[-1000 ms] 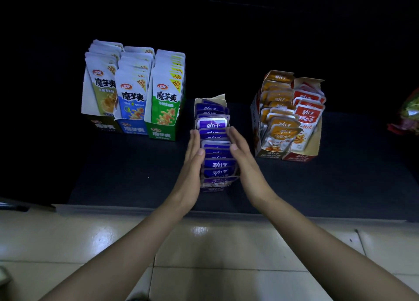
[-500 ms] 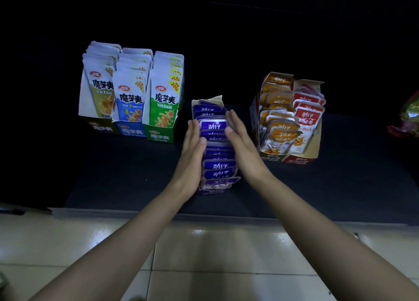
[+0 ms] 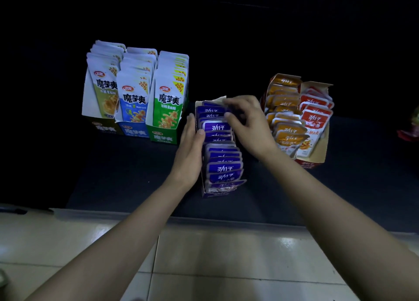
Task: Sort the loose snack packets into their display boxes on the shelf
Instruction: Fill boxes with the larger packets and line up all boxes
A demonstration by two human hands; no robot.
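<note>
A narrow purple display box (image 3: pixel 215 195) stands mid-shelf, filled front to back with purple snack packets (image 3: pixel 223 169). My left hand (image 3: pixel 190 151) lies flat along the box's left side, fingers straight, thumb resting on a packet. My right hand (image 3: pixel 251 128) hovers over the box's rear right, thumb and fingers curled and pinching the rearmost purple packets near the back flap; blur hides the exact hold. To the right, an orange box of packets (image 3: pixel 288 130) and a red box of packets (image 3: pixel 315 119) stand side by side.
Three tall boxes of upright pouches, olive (image 3: pixel 104 92), blue (image 3: pixel 133 103) and green (image 3: pixel 167 101), stand at the left. The dark shelf (image 3: pixel 127 176) ends at a front lip above pale floor tiles (image 3: pixel 204 255). A red-green packet (image 3: pixel 410 130) lies at the far right edge.
My right hand left the box's right side and moved back over the rear packets, its fingers curling. My left hand slid slightly forward along the left side.
</note>
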